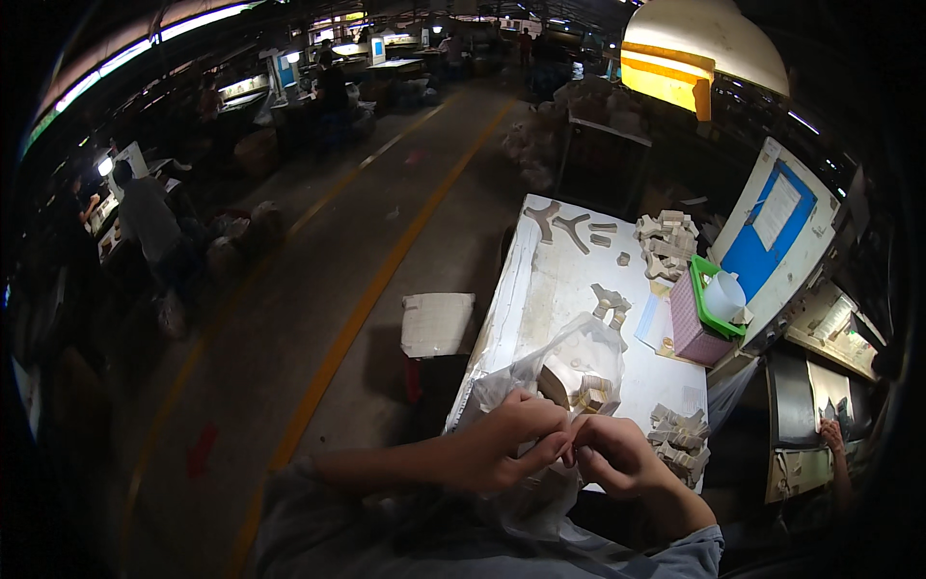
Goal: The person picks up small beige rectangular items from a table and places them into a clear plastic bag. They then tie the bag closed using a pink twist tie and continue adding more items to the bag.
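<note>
Both hands meet above the near edge of the white table [521,289], fingertips pressed together. My left hand [516,439] and my right hand [622,458] pinch what appears to be the edge of a clear plastic bag [588,338]; the exact grip is hidden by the fingers. Part of the bag lies on the table beyond my hands, and more of the film hangs below them toward my lap. Stacked beige-grey flat pieces [590,394] show through the film. To the right of my right hand is a heap of similar pieces [678,439].
Y-shaped pieces [571,230] lie at the table's far end, with another pile [666,243] to their right. A pink basket [696,323] with a green tray stands at the right. Left of the table is a stool [437,323]. A lamp [709,53] hangs above.
</note>
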Action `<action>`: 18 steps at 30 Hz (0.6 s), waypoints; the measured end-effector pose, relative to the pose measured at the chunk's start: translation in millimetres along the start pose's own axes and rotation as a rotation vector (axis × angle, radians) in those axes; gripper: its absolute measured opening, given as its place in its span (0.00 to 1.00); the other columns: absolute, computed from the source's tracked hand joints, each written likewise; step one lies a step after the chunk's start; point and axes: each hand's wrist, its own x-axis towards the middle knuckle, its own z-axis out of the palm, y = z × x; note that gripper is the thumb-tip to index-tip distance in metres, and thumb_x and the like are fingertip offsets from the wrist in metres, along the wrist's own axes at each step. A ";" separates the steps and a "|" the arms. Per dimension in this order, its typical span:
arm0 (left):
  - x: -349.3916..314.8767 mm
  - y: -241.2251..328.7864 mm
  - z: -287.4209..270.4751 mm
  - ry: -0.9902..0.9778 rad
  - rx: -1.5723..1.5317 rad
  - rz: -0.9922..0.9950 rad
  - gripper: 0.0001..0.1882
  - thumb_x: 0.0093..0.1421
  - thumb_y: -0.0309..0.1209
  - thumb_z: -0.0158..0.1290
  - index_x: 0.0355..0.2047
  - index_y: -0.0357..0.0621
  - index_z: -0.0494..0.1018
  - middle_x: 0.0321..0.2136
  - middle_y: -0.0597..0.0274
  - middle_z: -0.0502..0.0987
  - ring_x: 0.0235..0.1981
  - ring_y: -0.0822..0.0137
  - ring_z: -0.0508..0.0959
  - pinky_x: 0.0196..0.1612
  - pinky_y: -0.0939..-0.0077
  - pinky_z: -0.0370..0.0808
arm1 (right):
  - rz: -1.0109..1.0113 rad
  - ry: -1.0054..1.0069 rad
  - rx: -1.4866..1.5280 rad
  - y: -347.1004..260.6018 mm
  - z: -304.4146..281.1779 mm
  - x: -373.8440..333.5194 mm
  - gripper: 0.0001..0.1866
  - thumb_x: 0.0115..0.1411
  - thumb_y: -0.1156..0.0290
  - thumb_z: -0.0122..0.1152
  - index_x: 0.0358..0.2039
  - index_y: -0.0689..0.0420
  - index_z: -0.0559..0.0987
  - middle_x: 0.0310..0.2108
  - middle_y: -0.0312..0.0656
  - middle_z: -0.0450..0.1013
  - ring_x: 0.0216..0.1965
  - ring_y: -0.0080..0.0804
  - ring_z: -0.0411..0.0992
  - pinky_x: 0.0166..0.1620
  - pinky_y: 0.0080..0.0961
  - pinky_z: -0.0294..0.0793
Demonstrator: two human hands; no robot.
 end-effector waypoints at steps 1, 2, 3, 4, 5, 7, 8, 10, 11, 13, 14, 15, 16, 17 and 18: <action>1.8 0.3 -0.5 -0.017 0.047 0.023 0.07 0.72 0.29 0.47 0.34 0.49 0.72 0.30 0.70 0.72 0.37 0.69 0.70 0.53 0.64 0.58 | -0.076 -0.007 -0.088 -0.2 -1.2 -1.2 0.07 0.58 0.82 0.57 0.38 0.61 0.74 0.33 0.41 0.73 0.32 0.30 0.74 0.38 0.22 0.74; 2.7 0.3 -0.6 -0.021 0.214 0.073 0.06 0.71 0.29 0.48 0.34 0.49 0.71 0.30 0.69 0.72 0.37 0.68 0.70 0.53 0.63 0.58 | -0.150 -0.005 -0.182 -0.1 -2.2 -2.6 0.08 0.58 0.82 0.57 0.39 0.61 0.75 0.31 0.41 0.73 0.31 0.31 0.74 0.37 0.23 0.75; 3.0 -0.4 -2.4 -0.008 0.384 0.139 0.06 0.70 0.29 0.50 0.33 0.49 0.71 0.30 0.69 0.72 0.37 0.67 0.71 0.52 0.63 0.59 | -0.156 0.001 -0.266 -0.2 -2.9 -4.1 0.09 0.57 0.81 0.58 0.39 0.60 0.75 0.32 0.41 0.73 0.30 0.33 0.75 0.35 0.24 0.75; 2.6 -1.5 -3.1 0.005 0.551 0.203 0.05 0.69 0.29 0.51 0.33 0.49 0.71 0.30 0.68 0.72 0.36 0.67 0.71 0.51 0.62 0.59 | -0.158 0.016 -0.352 -0.2 -3.1 -6.5 0.09 0.57 0.81 0.59 0.39 0.60 0.74 0.32 0.41 0.74 0.29 0.34 0.75 0.34 0.25 0.75; 1.9 -3.1 -3.9 -0.019 0.602 0.221 0.05 0.69 0.30 0.52 0.33 0.49 0.71 0.30 0.69 0.72 0.36 0.66 0.72 0.50 0.61 0.59 | -0.157 0.027 -0.438 0.3 -3.0 -8.4 0.09 0.56 0.81 0.60 0.39 0.59 0.74 0.33 0.41 0.74 0.28 0.36 0.76 0.32 0.26 0.76; -0.5 -8.5 -5.9 -0.076 0.708 0.248 0.06 0.67 0.31 0.54 0.32 0.49 0.71 0.29 0.69 0.72 0.36 0.65 0.72 0.49 0.60 0.60 | -0.168 0.026 -0.507 3.3 -3.8 -11.0 0.11 0.55 0.80 0.62 0.39 0.58 0.74 0.33 0.40 0.75 0.28 0.39 0.77 0.30 0.29 0.76; -2.6 -12.0 -7.9 -0.063 0.671 0.243 0.06 0.67 0.32 0.54 0.32 0.49 0.71 0.29 0.69 0.72 0.36 0.65 0.72 0.49 0.60 0.60 | -0.161 0.026 -0.545 5.6 -4.5 -11.8 0.11 0.54 0.80 0.63 0.39 0.57 0.74 0.33 0.40 0.75 0.28 0.40 0.77 0.29 0.30 0.77; -6.8 -20.4 -11.3 -0.052 0.598 0.221 0.06 0.67 0.32 0.54 0.32 0.49 0.71 0.30 0.69 0.73 0.36 0.64 0.72 0.49 0.61 0.60 | -0.192 0.050 -0.600 11.4 -4.6 -11.4 0.11 0.53 0.79 0.65 0.37 0.56 0.74 0.33 0.39 0.76 0.28 0.39 0.78 0.29 0.30 0.77; -8.0 -24.8 -10.7 -0.033 0.578 0.231 0.06 0.67 0.32 0.54 0.33 0.48 0.71 0.30 0.68 0.73 0.36 0.64 0.72 0.49 0.61 0.60 | -0.203 0.064 -0.631 14.3 -4.5 -10.7 0.11 0.53 0.78 0.65 0.36 0.56 0.74 0.34 0.38 0.76 0.28 0.39 0.78 0.29 0.31 0.77; -11.3 -31.5 -5.5 0.027 0.497 0.243 0.06 0.66 0.32 0.55 0.33 0.48 0.70 0.31 0.67 0.73 0.36 0.63 0.72 0.48 0.60 0.60 | -0.206 0.095 -0.608 18.2 -4.1 -8.5 0.12 0.52 0.79 0.66 0.35 0.56 0.74 0.32 0.38 0.76 0.28 0.38 0.78 0.29 0.30 0.77; -12.4 -33.9 -0.1 0.042 0.524 0.202 0.05 0.66 0.31 0.55 0.34 0.47 0.71 0.31 0.67 0.73 0.37 0.63 0.72 0.48 0.60 0.61 | -0.234 0.116 -0.575 18.7 -3.5 -7.2 0.12 0.52 0.79 0.66 0.35 0.55 0.74 0.32 0.38 0.76 0.28 0.38 0.78 0.29 0.30 0.77; -12.1 -35.8 6.4 0.067 0.527 0.168 0.05 0.65 0.31 0.55 0.35 0.47 0.71 0.32 0.66 0.73 0.37 0.62 0.72 0.48 0.60 0.61 | -0.233 0.135 -0.592 18.3 -2.9 -5.0 0.11 0.52 0.79 0.67 0.34 0.55 0.74 0.32 0.38 0.75 0.27 0.37 0.78 0.28 0.30 0.77; -12.0 -37.3 13.3 0.082 0.533 0.132 0.05 0.64 0.31 0.56 0.36 0.46 0.71 0.33 0.65 0.74 0.38 0.62 0.72 0.49 0.59 0.61 | -0.258 0.157 -0.590 17.1 -1.7 -3.0 0.11 0.51 0.79 0.67 0.33 0.55 0.75 0.33 0.38 0.75 0.27 0.36 0.78 0.27 0.29 0.77; -11.6 -38.3 20.0 0.107 0.546 0.101 0.06 0.63 0.31 0.57 0.37 0.45 0.71 0.35 0.64 0.74 0.40 0.61 0.72 0.50 0.58 0.61 | -0.277 0.195 -0.583 15.1 -0.5 -0.4 0.11 0.51 0.79 0.68 0.33 0.55 0.75 0.34 0.38 0.75 0.26 0.34 0.78 0.26 0.29 0.77; -11.3 -39.2 25.3 0.119 0.566 0.070 0.08 0.62 0.31 0.57 0.38 0.44 0.71 0.36 0.63 0.74 0.42 0.59 0.72 0.51 0.57 0.62 | -0.287 0.228 -0.651 12.8 2.4 2.2 0.11 0.51 0.79 0.68 0.33 0.55 0.75 0.35 0.38 0.74 0.26 0.33 0.78 0.25 0.28 0.76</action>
